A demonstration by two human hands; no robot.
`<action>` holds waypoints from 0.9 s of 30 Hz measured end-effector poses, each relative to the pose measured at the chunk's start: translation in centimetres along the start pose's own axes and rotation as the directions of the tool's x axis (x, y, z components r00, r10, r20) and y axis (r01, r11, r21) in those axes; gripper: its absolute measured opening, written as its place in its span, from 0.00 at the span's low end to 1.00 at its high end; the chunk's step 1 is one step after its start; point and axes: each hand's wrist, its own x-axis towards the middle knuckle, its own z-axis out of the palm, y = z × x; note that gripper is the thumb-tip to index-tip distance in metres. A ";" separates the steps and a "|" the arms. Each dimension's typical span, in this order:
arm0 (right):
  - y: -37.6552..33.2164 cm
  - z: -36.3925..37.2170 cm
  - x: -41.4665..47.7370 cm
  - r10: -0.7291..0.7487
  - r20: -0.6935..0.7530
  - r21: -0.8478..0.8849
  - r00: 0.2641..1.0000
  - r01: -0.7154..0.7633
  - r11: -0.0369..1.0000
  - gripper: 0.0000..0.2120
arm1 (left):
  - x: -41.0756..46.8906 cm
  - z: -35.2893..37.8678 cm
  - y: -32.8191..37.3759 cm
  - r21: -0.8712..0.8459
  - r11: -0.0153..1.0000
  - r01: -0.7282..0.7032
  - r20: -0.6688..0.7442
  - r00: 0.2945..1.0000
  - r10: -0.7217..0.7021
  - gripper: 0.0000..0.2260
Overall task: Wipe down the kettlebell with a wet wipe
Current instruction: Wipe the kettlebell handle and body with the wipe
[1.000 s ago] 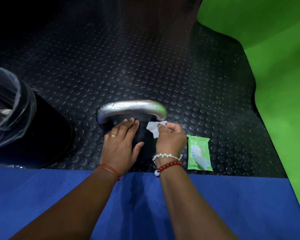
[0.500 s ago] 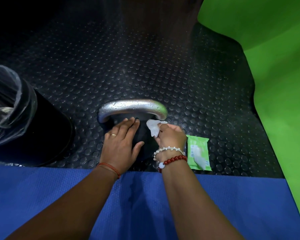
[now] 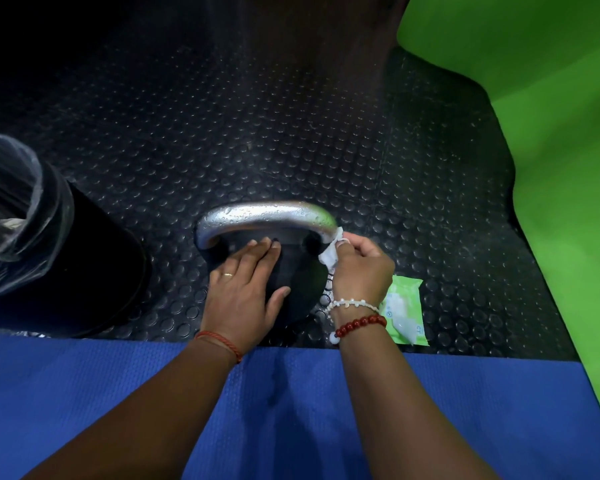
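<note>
Left hand (image 3: 245, 289) lies flat on the black kettlebell (image 3: 300, 285), right hand (image 3: 359, 268) pinches a white wet wipe (image 3: 330, 252) against the right end of the silver handle (image 3: 267, 216). Green wipes pack (image 3: 407, 306) just beside it.

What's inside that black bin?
The bin has a clear liner, and a pale scrap shows near the rim. Deeper down is dark and cut off, so I cannot tell.

The kettlebell (image 3: 302, 292), black-bodied with a droplet-beaded silver handle (image 3: 264, 216), is standing upright on the studded floor just beyond the blue mat's far edge. A crumpled white wet wipe (image 3: 331, 252) is pressing against the handle's right end.
</note>
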 end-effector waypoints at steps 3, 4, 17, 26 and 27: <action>0.2 -0.1 0.5 -0.014 0.038 -0.013 0.999 0.014 1.000 0.09 | -0.1 0.0 0.0 -0.002 1.000 -0.002 -0.002 1.000 0.002 0.27; 0.2 -0.1 0.7 -0.028 0.045 -0.010 0.999 0.028 1.000 0.09 | 0.0 0.0 0.0 -0.001 1.000 0.000 -0.004 1.000 0.000 0.27; -1.2 -1.1 4.3 -0.020 0.463 -0.121 0.886 0.086 0.989 0.13 | 0.0 -0.3 0.3 0.015 1.000 0.012 0.014 1.000 -0.012 0.27; -3.0 0.0 8.8 -0.040 0.755 -0.188 0.654 0.275 0.943 0.10 | 0.2 -0.4 0.5 -0.050 0.997 0.053 0.027 0.998 -0.052 0.28; -3.2 0.0 9.1 -0.025 0.776 -0.237 0.631 0.328 0.914 0.10 | 0.5 -0.6 0.6 -0.062 0.996 0.071 0.030 0.997 -0.070 0.29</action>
